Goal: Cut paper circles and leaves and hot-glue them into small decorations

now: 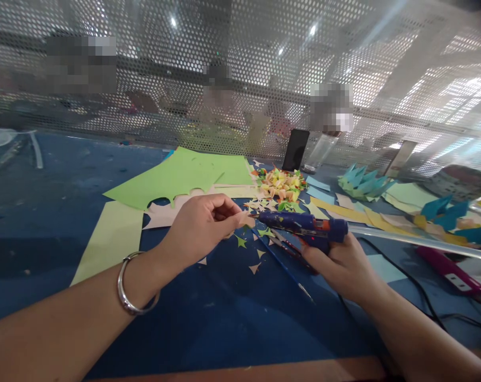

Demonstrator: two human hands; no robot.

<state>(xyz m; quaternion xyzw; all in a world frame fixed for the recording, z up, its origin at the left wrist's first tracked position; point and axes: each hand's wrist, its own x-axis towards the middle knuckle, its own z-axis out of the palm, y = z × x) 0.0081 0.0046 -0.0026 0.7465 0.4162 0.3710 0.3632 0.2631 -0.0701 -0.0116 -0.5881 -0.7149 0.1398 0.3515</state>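
My left hand [206, 225], with a silver bangle at the wrist, pinches a small pale pink paper piece [247, 219] between thumb and fingertips. My right hand [347, 265] is wrapped round the handle of a blue hot glue gun [299, 223]. Its nozzle points left and meets the paper piece at my left fingertips. A clear glue stick [415, 241] sticks out of the gun's back end. Below the gun lie scissors [283, 244], partly hidden, and a thin blue brush-like tool [282, 265]. Small star-shaped paper cutouts [241, 242] are scattered around them.
Large green paper [192, 170] and pale yellow paper [113, 233] lie left. Behind my hands is a heap of folded paper pieces [283, 185]. A phone [296, 150] leans against a perforated metal screen [145, 63]. Folded blue paper shapes [361, 182], a magenta box [451, 270] and black cables [419, 289] lie right.
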